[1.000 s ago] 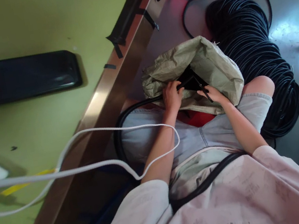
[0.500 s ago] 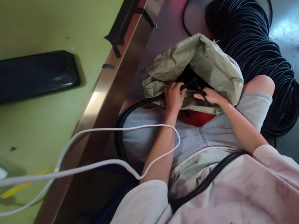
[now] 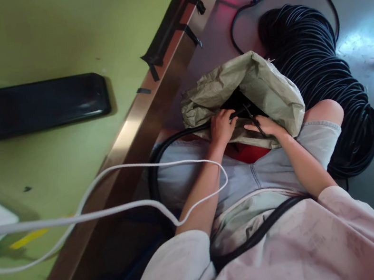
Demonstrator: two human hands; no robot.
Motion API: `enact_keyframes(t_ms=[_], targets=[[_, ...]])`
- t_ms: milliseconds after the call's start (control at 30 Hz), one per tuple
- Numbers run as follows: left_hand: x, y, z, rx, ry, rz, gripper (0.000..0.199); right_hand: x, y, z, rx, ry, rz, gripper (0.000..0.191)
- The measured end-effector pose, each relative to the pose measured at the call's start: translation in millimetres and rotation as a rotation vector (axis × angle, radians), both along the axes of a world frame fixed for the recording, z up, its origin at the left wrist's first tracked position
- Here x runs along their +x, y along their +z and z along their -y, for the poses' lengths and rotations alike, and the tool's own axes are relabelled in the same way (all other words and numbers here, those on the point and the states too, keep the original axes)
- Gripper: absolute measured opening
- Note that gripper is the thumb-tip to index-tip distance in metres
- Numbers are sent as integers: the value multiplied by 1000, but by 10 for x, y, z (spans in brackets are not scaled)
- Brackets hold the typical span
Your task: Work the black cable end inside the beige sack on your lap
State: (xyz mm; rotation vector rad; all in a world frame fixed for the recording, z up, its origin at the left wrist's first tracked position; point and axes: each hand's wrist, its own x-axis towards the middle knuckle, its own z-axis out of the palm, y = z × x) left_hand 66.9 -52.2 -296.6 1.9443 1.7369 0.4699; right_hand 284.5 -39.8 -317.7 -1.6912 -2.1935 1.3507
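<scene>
My left hand point(image 3: 223, 126) is closed around a black cable point(image 3: 185, 132), whose end sticks out past the fingers over the mouth of a beige woven sack point(image 3: 269, 82). From that hand the cable loops over the left thigh. My right hand point(image 3: 267, 126) is closed on a pair of dark scissors point(image 3: 250, 114), its thumb stretched toward the left hand. The blades point up beside the cable's end; whether they touch it I cannot tell. The sack gapes in my lap, its inside dark, with red material point(image 3: 249, 152) under its near edge.
A large coil of black cable point(image 3: 316, 73) lies on the floor at right. To the left is a green tabletop point(image 3: 45, 34) with a metal edge, bearing a black oblong object point(image 3: 36, 107). A white cord point(image 3: 120, 210) hangs across my left forearm.
The whole view has shifted slightly, so the table and lap sit lower in the picture. Both hands keep their holds, with little movement relative to the sack.
</scene>
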Motion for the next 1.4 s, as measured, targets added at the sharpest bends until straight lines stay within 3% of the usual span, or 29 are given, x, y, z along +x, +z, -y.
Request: enact_keyframes(t_ms=[167, 400, 700, 933, 1233, 1400], targets=[[1, 23, -1, -8, 3, -3, 26, 33, -46, -11, 27, 9, 56, 60], [17, -47, -23, -34, -25, -33, 31, 0, 17, 12, 26, 18, 104, 69], [12, -87, -31, -27, 93, -55, 33, -3, 36, -6, 12, 63, 207, 72], [3, -72, -29, -18, 74, -33, 33, -27, 118, -3, 12, 35, 188, 69], [-18, -3, -25, -1, 58, -33, 29, -26, 233, 8, -138, -87, 159, 69], [-34, 6, -15, 33, 78, -57, 25, 6, 250, -2, -71, -61, 199, 67]])
